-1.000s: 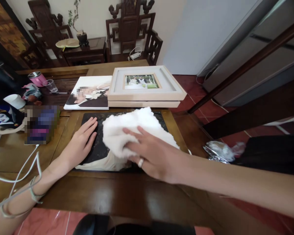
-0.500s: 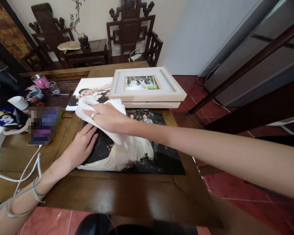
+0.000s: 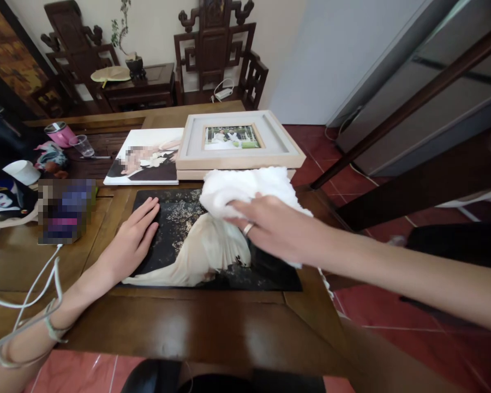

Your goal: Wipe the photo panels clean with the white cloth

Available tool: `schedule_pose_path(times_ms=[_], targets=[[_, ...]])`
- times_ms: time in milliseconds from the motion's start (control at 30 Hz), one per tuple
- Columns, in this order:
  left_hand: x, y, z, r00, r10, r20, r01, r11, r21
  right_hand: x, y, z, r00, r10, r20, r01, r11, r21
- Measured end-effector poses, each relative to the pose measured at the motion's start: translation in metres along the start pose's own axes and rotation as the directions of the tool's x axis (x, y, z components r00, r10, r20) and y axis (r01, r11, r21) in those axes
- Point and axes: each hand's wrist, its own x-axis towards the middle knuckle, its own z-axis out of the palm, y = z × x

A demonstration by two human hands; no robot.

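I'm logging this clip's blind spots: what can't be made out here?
Head view only:
- Dark photo print: upper right part hidden by white cloth and right hand.
- Second print: faces blurred.
- Object beside left hand: blurred.

Wooden bench [image 3: 213, 333], glossy brown, fills lower frame. Red tiled floor [image 3: 396, 327] lower right. Pale wall [image 3: 306, 49] at top. Two carved dark chairs [image 3: 215, 52] flank a side table [image 3: 147, 82], upper left. Daylight, even.

Home: carved wooden chairs [image 3: 215, 49], framed photo [image 3: 237, 141].
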Motion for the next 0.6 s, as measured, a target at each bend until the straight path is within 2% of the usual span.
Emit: schedule_pose_path(times_ms=[100, 167, 233, 267, 367, 467, 600], targets=[[0.001, 0.001, -0.001, 0.999, -0.052, -0.007, 0.051, 0.998, -0.039, -0.02, -0.022, 0.026, 0.968, -0.252, -0.02, 0.248, 0.962, -0.112], [0.002, 0.001, -0.001, 0.998, -0.067, -0.015, 0.066, 0.996, -0.061, -0.036, -0.041, 0.041, 0.898, -0.438, -0.045, 0.434, 0.897, -0.08], [0.002, 0.0, 0.0, 0.998, -0.066, -0.016, 0.065, 0.995, -0.07, -0.05, -0.057, 0.05, 0.841, -0.539, -0.048, 0.538, 0.842, -0.04], [0.002, -0.001, 0.0, 0.998, -0.064, -0.016, 0.063, 0.995, -0.071, -0.053, -0.063, 0.051, 0.828, -0.56, -0.041, 0.559, 0.829, -0.023], [0.001, -0.002, 0.001, 0.999, -0.048, -0.018, 0.047, 0.997, -0.058, -0.042, -0.069, 0.044, 0.861, -0.506, 0.053, 0.507, 0.862, -0.007], [0.0, -0.003, 0.001, 1.0, -0.018, -0.011, 0.018, 0.999, -0.033, -0.009, -0.06, 0.031, 0.919, -0.36, 0.161, 0.373, 0.926, -0.058], [-0.002, -0.004, 0.001, 1.0, 0.005, -0.016, -0.005, 1.0, -0.023, 0.034, -0.045, 0.02, 0.971, -0.218, 0.098, 0.23, 0.963, -0.137]])
